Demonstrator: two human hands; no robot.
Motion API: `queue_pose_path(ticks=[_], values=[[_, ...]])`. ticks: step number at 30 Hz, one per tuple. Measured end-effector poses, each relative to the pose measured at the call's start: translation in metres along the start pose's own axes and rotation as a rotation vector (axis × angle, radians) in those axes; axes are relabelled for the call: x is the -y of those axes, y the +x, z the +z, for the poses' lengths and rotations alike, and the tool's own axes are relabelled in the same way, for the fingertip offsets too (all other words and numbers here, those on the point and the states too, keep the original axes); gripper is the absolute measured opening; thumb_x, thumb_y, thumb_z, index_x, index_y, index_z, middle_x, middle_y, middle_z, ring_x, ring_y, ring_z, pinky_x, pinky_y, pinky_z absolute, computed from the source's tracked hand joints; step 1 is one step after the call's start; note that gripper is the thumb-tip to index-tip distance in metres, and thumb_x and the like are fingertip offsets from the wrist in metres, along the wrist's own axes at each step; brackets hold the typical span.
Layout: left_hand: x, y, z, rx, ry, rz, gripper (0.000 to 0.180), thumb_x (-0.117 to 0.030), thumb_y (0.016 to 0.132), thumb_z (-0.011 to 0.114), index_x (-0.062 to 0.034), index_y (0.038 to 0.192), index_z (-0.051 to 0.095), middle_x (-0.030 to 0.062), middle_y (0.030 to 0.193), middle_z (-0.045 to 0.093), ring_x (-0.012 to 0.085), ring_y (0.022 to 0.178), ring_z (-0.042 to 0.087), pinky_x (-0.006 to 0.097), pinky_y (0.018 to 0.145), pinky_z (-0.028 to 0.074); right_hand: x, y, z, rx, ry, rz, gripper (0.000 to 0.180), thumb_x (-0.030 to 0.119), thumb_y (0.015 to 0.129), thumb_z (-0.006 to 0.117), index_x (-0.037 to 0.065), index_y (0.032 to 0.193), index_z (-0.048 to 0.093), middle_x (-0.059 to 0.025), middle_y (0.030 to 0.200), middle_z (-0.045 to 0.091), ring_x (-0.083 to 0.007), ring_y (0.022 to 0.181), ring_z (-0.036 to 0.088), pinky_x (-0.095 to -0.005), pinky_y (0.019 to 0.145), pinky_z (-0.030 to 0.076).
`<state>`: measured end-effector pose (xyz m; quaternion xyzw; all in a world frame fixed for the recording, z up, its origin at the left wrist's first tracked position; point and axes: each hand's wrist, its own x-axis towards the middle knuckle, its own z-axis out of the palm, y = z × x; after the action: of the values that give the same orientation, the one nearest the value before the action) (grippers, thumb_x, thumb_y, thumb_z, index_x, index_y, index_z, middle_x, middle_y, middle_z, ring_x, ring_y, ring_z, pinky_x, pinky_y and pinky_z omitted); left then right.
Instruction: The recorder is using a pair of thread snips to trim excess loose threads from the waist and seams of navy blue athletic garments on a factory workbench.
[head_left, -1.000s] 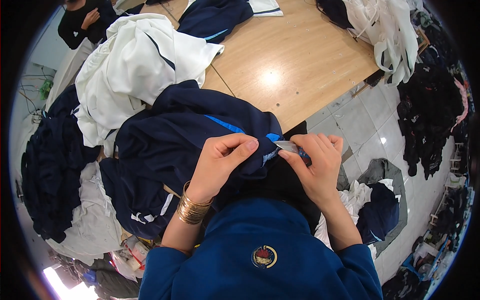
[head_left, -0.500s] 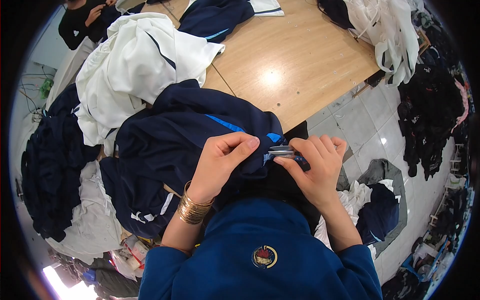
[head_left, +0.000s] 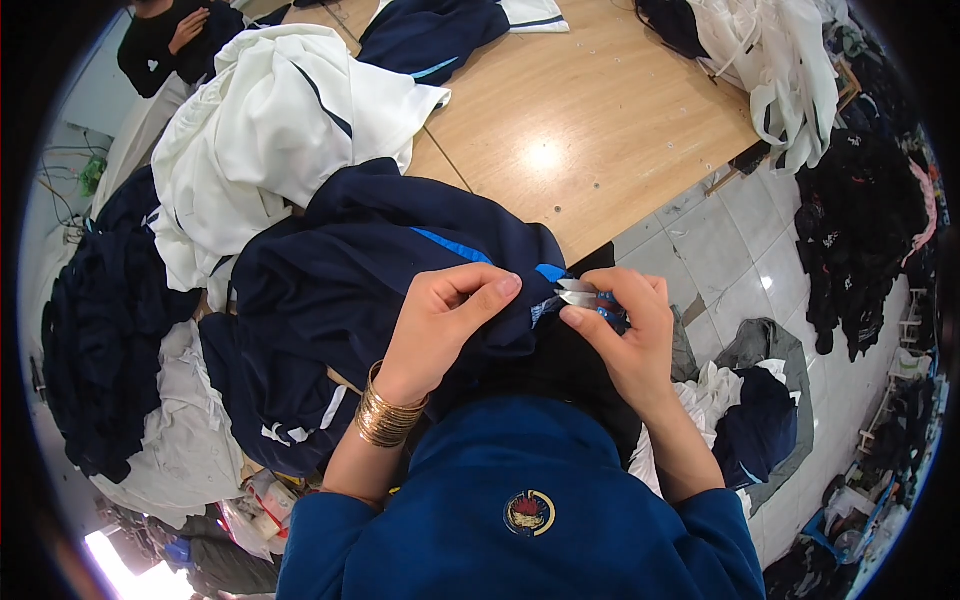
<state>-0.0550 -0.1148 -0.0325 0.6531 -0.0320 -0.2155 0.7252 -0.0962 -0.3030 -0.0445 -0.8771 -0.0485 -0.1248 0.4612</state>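
Observation:
A navy garment with a bright blue stripe lies bunched over the table's near edge. My left hand, with gold bangles at the wrist, is closed in a pinch on this garment, thumb uppermost. Just right of it, my right hand grips a small pair of thread snips with silver blades and blue handles. The blades point left, slightly parted, beside a light blue patterned edge of the garment. Whether a thread lies between them is too small to tell.
White garments are heaped on the wooden table at the left. Another navy piece lies at the back. More white clothing hangs over the far right corner. A co-worker is at the far left. A bag of clothes rests on the floor.
My right hand and the snips have shifted a little to the right, and the blades have parted slightly. My left hand stays nearly in place. The co-worker's hand has moved.

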Motion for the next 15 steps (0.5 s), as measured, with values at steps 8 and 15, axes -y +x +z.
queue_pose_path(ticks=[8,15], values=[[-0.0005,0.0003,0.0001,0.013,-0.021,-0.01,0.019,-0.016,0.085,0.06,0.0024,0.088,0.065,-0.0011,0.076,0.061,0.0023,0.07,0.05,0.016,0.065,0.04,0.0005,-0.0011,-0.0045,-0.005,-0.07,0.005,0.029,0.029,0.07,0.072,0.008,0.085,0.058,0.0012,0.071,0.055,-0.0124,0.059,0.047,-0.0276,0.066,0.029],[0.0029,0.0012,-0.0003,-0.01,-0.073,-0.037,0.019,-0.016,0.086,0.058,0.0026,0.089,0.063,-0.0014,0.078,0.061,0.0029,0.071,0.05,0.017,0.067,0.04,-0.0043,-0.005,-0.0021,-0.058,-0.119,-0.064,0.027,0.029,0.069,0.072,0.009,0.082,0.059,0.0023,0.069,0.056,-0.0131,0.058,0.047,-0.0282,0.065,0.028]])
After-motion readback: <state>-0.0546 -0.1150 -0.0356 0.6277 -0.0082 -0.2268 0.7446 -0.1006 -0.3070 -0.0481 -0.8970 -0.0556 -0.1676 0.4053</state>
